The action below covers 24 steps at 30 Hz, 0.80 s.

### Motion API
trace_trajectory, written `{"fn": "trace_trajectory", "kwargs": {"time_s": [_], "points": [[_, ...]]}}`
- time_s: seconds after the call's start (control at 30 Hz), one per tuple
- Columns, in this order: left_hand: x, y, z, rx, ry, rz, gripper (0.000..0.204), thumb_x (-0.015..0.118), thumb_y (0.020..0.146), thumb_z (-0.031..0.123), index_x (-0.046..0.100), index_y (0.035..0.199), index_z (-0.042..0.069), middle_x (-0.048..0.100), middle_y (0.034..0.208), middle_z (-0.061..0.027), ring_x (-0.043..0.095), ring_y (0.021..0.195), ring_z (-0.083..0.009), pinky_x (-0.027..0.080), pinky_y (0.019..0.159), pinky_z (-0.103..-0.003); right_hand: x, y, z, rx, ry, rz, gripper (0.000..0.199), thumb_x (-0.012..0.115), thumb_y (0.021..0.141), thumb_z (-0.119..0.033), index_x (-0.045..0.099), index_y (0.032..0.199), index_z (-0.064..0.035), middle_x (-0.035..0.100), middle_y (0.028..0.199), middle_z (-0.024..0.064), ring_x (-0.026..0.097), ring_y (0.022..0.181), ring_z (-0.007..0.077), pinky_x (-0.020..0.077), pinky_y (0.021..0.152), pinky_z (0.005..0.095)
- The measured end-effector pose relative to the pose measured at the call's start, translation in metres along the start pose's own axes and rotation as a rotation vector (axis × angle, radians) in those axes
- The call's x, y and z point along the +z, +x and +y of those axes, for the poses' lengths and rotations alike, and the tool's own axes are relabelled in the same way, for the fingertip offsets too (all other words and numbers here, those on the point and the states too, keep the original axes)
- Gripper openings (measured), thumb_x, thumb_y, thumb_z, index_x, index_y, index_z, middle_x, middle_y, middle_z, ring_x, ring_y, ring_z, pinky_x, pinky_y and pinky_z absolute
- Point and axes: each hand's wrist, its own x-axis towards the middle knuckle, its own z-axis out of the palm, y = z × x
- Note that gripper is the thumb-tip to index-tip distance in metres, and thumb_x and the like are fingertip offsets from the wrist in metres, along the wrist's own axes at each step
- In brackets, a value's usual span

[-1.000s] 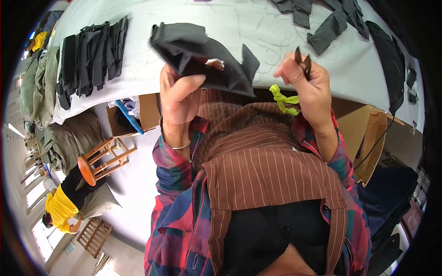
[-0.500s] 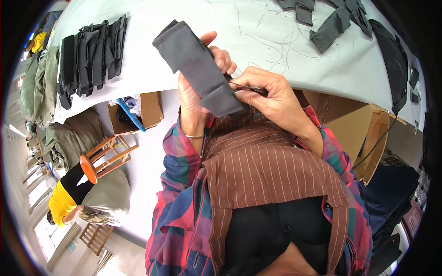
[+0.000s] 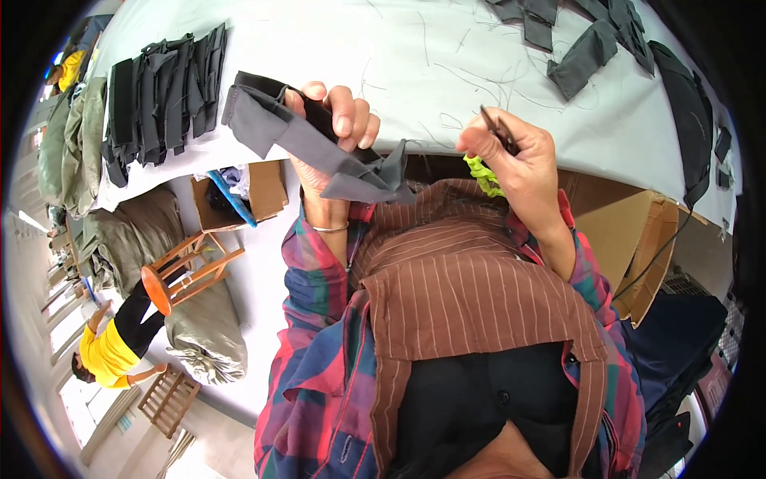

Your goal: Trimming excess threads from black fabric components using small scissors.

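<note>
Folded grey fabric piece, held aloft

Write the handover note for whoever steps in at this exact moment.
Left hand: grips a folded grey fabric piece, raised over the white table's edge.
Right hand: pinches a small dark tool; a green loop hangs beneath.
Done: dark pieces stacked at the table's left.
Left: more grey pieces lie at the far right, loose threads between them.
</note>
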Motion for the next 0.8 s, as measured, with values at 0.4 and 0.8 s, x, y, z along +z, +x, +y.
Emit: {"fn": "trace_trajectory", "kwargs": {"time_s": [0.4,0.8], "points": [[0.005,0.003,0.007,0.055,0.181,-0.172,0.039,0.044,0.098,0.044,0.054,0.082,0.010,0.046,0.063,-0.0029,0.040,0.049,-0.0144,0.037,0.055,-0.031,0.013,0.002,-0.029,-0.375,-0.468,-0.244,0.027,0.076,0.073,-0.015,0.068,0.098,-0.0085,0.064,0.079,0.0037,0.059,0.069,0.0203,0.0451,0.065,0.0284],[0.007,0.015,0.070,-0.109,1.012,0.637,0.058,0.051,0.074,-0.004,0.051,0.131,0.006,0.043,0.079,0.0047,0.042,0.064,-0.0064,0.038,0.060,-0.020,-0.040,0.028,0.015,-0.043,-0.311,0.057,0.015,0.061,0.092,-0.014,0.066,0.094,0.0001,0.056,0.070,-0.0044,0.044,0.066,0.0023,0.0340,0.058,0.0184]]}}
